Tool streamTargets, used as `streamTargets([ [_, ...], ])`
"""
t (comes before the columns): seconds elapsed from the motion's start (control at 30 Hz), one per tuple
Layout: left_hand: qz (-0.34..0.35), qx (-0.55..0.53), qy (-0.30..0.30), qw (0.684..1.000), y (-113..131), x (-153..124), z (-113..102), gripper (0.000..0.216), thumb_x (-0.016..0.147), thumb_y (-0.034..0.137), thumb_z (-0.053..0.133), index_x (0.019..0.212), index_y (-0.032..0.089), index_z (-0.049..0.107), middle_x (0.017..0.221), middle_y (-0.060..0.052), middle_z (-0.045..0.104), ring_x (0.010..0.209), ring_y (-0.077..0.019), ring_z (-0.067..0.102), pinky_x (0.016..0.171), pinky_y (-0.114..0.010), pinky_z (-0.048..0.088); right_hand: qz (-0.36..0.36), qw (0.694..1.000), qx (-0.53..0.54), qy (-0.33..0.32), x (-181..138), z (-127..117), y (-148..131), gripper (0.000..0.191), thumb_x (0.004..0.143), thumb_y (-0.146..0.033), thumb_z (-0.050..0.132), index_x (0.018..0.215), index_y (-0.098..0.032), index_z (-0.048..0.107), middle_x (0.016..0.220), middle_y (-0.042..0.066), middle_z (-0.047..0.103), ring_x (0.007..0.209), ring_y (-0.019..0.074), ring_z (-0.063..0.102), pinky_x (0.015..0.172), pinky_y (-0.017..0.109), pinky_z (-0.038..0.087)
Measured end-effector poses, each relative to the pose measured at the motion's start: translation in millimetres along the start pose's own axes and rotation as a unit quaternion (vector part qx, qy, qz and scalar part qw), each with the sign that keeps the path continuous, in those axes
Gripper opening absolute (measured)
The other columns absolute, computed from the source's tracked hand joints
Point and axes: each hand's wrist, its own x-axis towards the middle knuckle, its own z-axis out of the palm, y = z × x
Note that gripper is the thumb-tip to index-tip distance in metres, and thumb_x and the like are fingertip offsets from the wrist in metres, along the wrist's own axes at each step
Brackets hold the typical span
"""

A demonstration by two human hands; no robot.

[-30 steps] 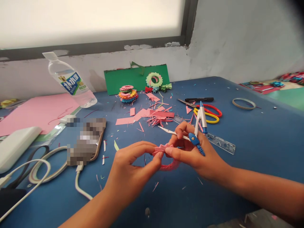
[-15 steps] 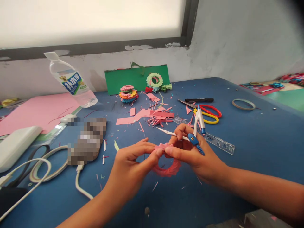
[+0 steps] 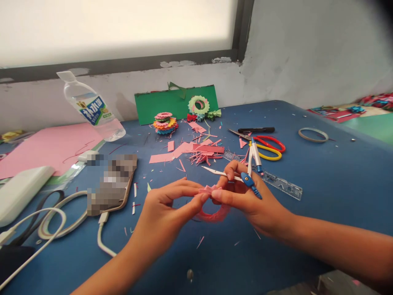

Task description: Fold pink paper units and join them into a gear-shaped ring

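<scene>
The near edge of the blue table (image 3: 239, 266) shows only at lower right, below the right forearm. Above this strip of tabletop, where a few thin paper slivers lie, the left hand (image 3: 167, 209) and right hand (image 3: 260, 205) meet fingertip to fingertip on a pink ring (image 3: 213, 216). Each hand pinches its pleated upper part between thumb and fingers, and the rest hangs below the fingertips, between the two hands. The right hand also carries a compass (image 3: 246, 179) in its fingers, its legs spread: one points left above the ring, the other upward.

To the left, a cable (image 3: 100, 235) and a phone (image 3: 113, 184) bound the left hand's side, with a white block (image 3: 24, 194) farther out. Just behind the right hand lies a ruler (image 3: 284, 185), partly hidden; right of it, blue tabletop runs to the table's slanting right edge.

Beyond the hands, pink scraps (image 3: 184, 149) spread across the middle, with scissors (image 3: 270, 137) and a pen (image 3: 256, 130) to their right and a grey hoop (image 3: 313, 141) near the right edge.

Farther back stand a bottle (image 3: 95, 108) by a pink sheet (image 3: 46, 147), a stack of toothed rings (image 3: 166, 123), and a green board (image 3: 175, 103) against the wall (image 3: 291, 57).
</scene>
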Motion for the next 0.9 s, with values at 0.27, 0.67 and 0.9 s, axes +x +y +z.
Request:
streamTargets([
  [0.27,-0.010,-0.025,-0.026,0.999,0,0,-2,0.011,0.076,0.020,0.063,0.074,0.025,0.073,0.081,0.000,0.072,0.078,-0.0155,0.064,0.078,-0.027,0.050,0.016,1.000,-0.001,-0.014,1,0,-5,0.036,0.066,-0.013,0.074,0.071,-0.020,0.039,0.072,-0.006,0.060,0.069,0.0076,0.059,0.063,0.018,0.047],
  [0.67,-0.005,0.003,0.017,1.000,4,3,-5,0.007,0.073,0.024,0.066,0.077,0.025,0.072,0.085,0.002,0.071,0.082,-0.0145,0.064,0.074,-0.021,0.050,-0.062,0.994,-0.091,-0.005,4,-5,-14,0.025,0.076,-0.024,0.066,0.076,-0.021,0.041,0.076,-0.003,0.058,0.080,0.0135,0.061,0.072,0.027,0.049],
  [0.9,-0.040,0.008,0.102,0.994,5,9,-14,0.010,0.074,0.031,0.065,0.076,0.021,0.067,0.072,0.002,0.069,0.067,-0.0103,0.062,0.060,-0.016,0.048,-0.141,0.946,-0.290,0.043,32,-35,-29,0.024,0.090,-0.039,0.039,0.075,-0.020,0.040,0.062,-0.002,0.051,0.054,0.0112,0.050,0.055,0.027,0.043],
])
